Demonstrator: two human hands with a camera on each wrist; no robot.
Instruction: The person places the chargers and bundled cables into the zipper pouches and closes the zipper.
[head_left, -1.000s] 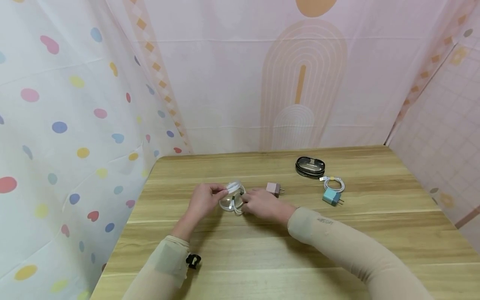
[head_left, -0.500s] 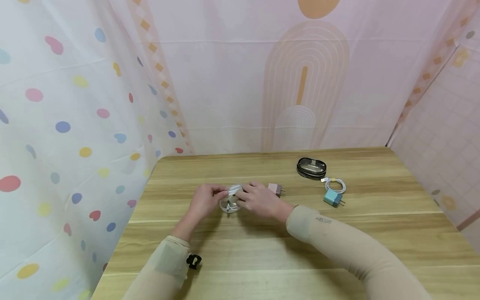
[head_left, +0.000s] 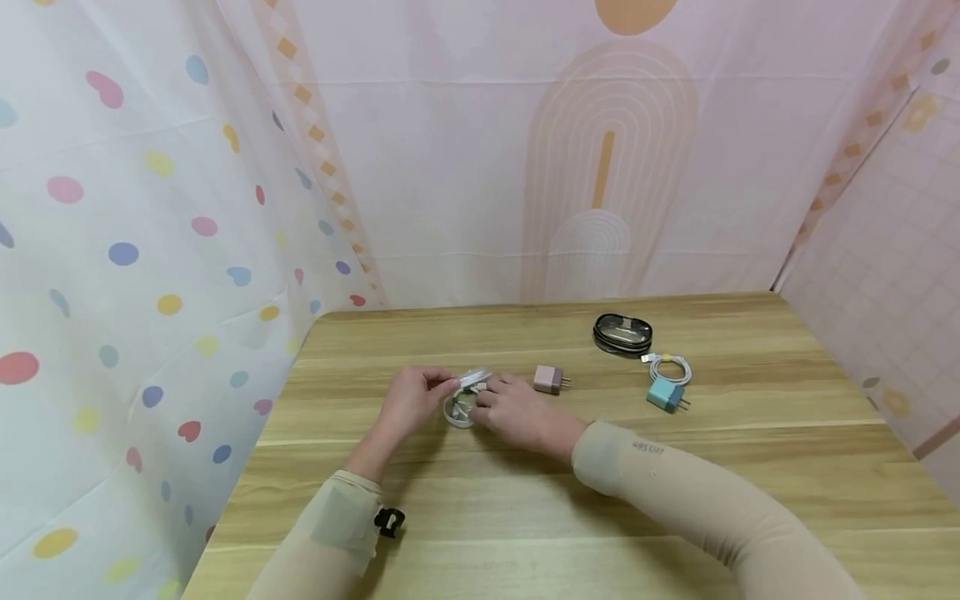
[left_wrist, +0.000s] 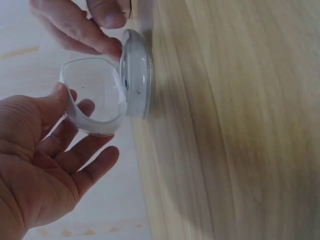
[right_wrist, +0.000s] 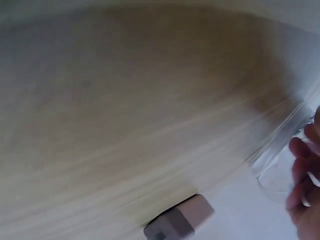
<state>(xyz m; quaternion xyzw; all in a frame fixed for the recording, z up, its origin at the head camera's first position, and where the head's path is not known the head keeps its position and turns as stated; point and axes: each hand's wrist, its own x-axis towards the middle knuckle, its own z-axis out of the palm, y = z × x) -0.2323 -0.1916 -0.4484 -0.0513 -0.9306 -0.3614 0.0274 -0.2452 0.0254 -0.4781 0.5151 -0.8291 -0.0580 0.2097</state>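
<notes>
A clear round case (left_wrist: 138,75) stands hinged open on the table, its transparent lid (left_wrist: 92,87) raised. My left hand (head_left: 408,407) pinches the lid's rim between thumb and fingers. White cable lies inside the case's lower half (head_left: 459,412) in the head view. My right hand (head_left: 521,412) has its fingers at the case's right side, over the cable; the fingertips are partly hidden, so their hold on it is unclear. In the right wrist view only part of the right hand (right_wrist: 306,175) shows at the edge.
Just right of my right hand lies a pink plug adapter (head_left: 548,379). Farther right are a coiled black cable (head_left: 622,335), a coiled white cable (head_left: 678,367) and a blue plug adapter (head_left: 664,393). Curtains hang behind the wooden table (head_left: 480,517).
The white cable that stuck out past the case's right side now lies within it. My right hand has shifted slightly over the case, while my left hand keeps its hold on the lid.
</notes>
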